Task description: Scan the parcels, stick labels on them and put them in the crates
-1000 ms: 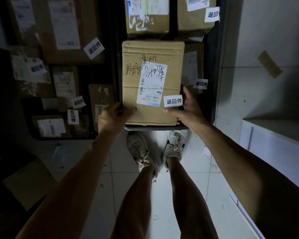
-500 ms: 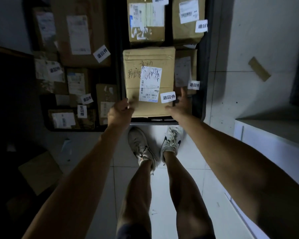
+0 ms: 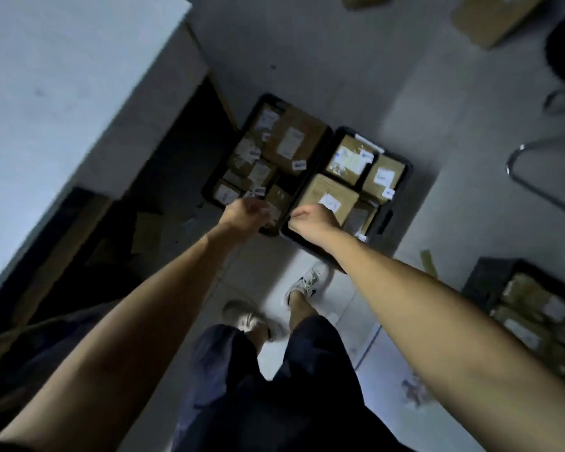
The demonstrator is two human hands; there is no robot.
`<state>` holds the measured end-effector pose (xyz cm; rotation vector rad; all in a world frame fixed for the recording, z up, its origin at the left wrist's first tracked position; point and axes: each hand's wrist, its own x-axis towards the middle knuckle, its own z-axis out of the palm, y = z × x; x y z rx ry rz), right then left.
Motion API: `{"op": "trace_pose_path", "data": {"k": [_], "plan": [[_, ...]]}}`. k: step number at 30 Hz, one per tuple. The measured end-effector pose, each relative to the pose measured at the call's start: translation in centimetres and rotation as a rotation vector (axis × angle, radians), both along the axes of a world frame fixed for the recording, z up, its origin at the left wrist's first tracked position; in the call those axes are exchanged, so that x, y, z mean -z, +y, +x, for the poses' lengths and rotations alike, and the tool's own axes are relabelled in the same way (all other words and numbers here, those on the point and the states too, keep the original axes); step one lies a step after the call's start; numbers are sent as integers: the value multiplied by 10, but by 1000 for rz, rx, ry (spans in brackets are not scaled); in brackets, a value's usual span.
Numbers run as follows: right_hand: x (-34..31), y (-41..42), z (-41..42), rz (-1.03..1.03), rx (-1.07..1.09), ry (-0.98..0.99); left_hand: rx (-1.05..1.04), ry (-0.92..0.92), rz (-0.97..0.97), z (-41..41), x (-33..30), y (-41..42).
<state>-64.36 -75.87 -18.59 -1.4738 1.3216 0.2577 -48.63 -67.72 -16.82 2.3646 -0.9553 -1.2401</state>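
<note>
both arms reach out over the floor. the left hand (image 3: 244, 214) is blurred, its fingers loosely curled above the near edge of the left crate (image 3: 224, 164), and nothing can be made out in its grip. the right hand (image 3: 312, 220) is curled into a loose fist with nothing visible in it, hanging over the near corner of the right crate (image 3: 385, 220).

just past the right hand lies a large brown parcel (image 3: 328, 199) with a white label (image 3: 330, 202) on top, inside the right crate, with two more boxes packed behind it. the left crate is full of smaller labelled parcels (their print is too blurred to read). the two dark crates sit side by side, touching, on the pale tiled floor (image 3: 340, 76).

a grey table (image 3: 62, 93) runs along the left. a third crate (image 3: 480, 282) of parcels sits at the right edge.
</note>
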Motion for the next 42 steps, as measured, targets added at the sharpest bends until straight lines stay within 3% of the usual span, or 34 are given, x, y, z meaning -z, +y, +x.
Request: {"op": "trace_pose_path", "data": {"k": [8,14,19,30,42], "plan": [[-131,123,179,-339,-572,-170,-295,-253,-139,107,-116,194],[-182,330,278,-398,-959,-323,-629,-425,-107,155,-170,428],[-206,478,321,-374,-1216,-395,-902,-452,-93,156,-197,583],[-209,697,429,-345,-1533,-500,-1316,-484,-106,187,-192,792],[-221,918,619,-199,-1642,-687,-1604,-553,-106,341,-214,981]]}}
